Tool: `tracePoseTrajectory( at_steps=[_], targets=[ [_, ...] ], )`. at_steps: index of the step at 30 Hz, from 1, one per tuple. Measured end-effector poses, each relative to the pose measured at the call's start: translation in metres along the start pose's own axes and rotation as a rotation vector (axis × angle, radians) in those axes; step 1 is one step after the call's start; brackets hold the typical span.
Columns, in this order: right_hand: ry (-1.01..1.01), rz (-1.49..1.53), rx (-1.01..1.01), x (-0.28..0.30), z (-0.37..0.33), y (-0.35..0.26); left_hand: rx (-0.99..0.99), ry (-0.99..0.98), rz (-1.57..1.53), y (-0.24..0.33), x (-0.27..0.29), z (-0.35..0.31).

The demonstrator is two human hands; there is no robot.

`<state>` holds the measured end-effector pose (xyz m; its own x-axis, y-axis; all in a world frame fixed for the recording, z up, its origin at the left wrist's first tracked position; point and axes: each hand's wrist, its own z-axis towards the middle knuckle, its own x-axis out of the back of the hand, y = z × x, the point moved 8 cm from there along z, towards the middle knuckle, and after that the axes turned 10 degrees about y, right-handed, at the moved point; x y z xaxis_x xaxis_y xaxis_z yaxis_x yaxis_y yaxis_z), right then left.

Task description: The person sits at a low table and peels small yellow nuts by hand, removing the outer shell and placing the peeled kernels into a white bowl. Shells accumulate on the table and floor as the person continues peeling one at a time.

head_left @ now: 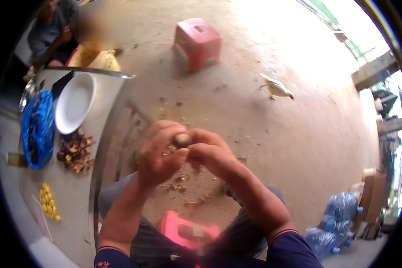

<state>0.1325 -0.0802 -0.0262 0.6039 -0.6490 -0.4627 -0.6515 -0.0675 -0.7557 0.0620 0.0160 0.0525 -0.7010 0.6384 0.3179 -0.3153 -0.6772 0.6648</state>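
Between my two hands, above my lap, is a brown chestnut (182, 140) with a paler patch on its face. My left hand (158, 152) curls round it from the left, its thumb along the lower side. From the other side my right hand (210, 149) closes in, fingers bent against the nut; motion smears some of them. On the table to my left lie a heap of broken brown shells (78, 149) and a group of peeled yellow kernels (48, 203). A blue plastic bag (44, 116) with dark contents and a white oval dish (75, 102) are beyond them.
Shell scraps (179, 187) litter the floor below my hands. A pink stool (198, 40) stands ahead, with a pale bird (277, 87) right of it. Large clear plastic bottles (339, 210) and cardboard (371, 198) stand at right. Another person (53, 35) sits beyond the table (109, 85).
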Motion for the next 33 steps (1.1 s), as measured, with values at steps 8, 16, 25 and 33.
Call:
tracePoseTrajectory(
  at_steps=[8,16,25,33],
  targets=[
    [-0.096,0.024,0.021,-0.001,0.022,0.038,0.206,-0.003,-0.040,-0.011,-0.004,-0.012],
    [-0.086,0.189,0.145,0.005,0.016,0.003,0.115,-0.052,0.008,-0.006,-0.002,-0.009],
    [-0.194,0.226,0.030,-0.020,0.018,0.004,0.149,0.014,0.008,-0.009,0.010,-0.009],
    [-0.237,0.051,0.153,-0.020,-0.005,-0.008,-0.006,-0.026,-0.135,0.006,0.006,0.000]
  ],
)
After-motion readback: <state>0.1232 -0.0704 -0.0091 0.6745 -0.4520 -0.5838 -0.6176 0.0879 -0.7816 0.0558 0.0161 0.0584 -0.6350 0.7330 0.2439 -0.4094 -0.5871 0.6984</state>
